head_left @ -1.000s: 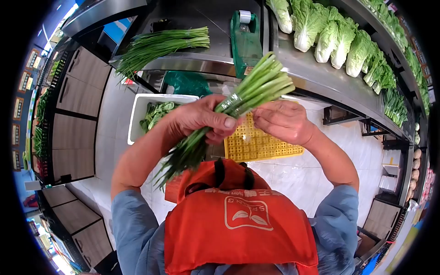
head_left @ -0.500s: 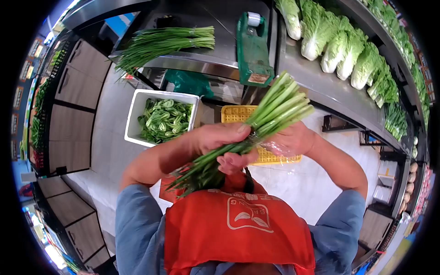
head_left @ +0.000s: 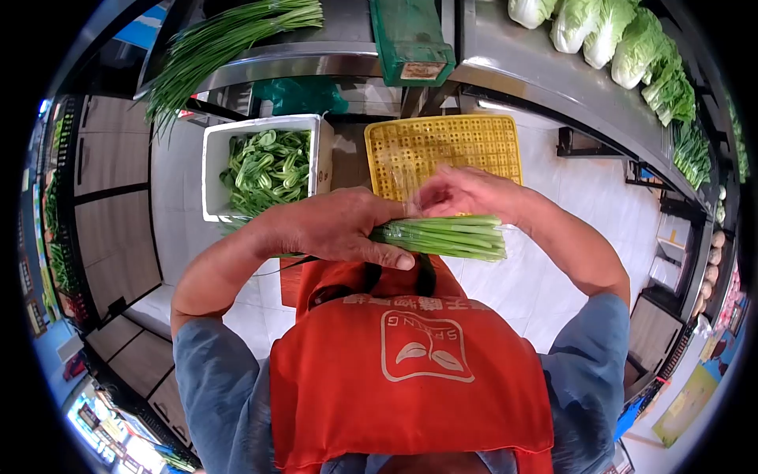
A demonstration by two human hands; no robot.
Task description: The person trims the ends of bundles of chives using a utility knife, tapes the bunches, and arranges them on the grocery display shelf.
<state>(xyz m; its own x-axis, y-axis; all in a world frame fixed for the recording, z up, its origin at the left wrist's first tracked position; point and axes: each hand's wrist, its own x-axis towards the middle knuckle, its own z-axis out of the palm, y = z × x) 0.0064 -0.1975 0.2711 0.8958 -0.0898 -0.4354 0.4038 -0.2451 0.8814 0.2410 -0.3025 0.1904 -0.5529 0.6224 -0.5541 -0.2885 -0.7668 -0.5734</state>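
My left hand (head_left: 347, 225) is wrapped round a bunch of long green stalks (head_left: 454, 236), held level in front of the red apron (head_left: 410, 395). The pale cut ends point right, and most of the leafy end is hidden by my hand and forearm. Clear tape or film shows round the bunch beside my thumb. Just above the stalks is my right hand (head_left: 466, 189), its fingers bent and blurred, near a clear strip (head_left: 409, 178) that rises from the bunch. Whether its fingertips hold the strip is too blurred to tell.
A white foam box (head_left: 322, 158) with leafy greens stands beside a yellow crate (head_left: 517, 150) below the metal counter (head_left: 347, 49). On the counter lie another green bunch (head_left: 229, 39) and a green tape dispenser (head_left: 410, 47). Cabbages (head_left: 636, 51) line the right shelf (head_left: 545, 71).
The bunch has turned from slanting up to nearly level. My right hand has moved from beside the stalks to above them. The view has shifted, so the counter sits higher in the frame.
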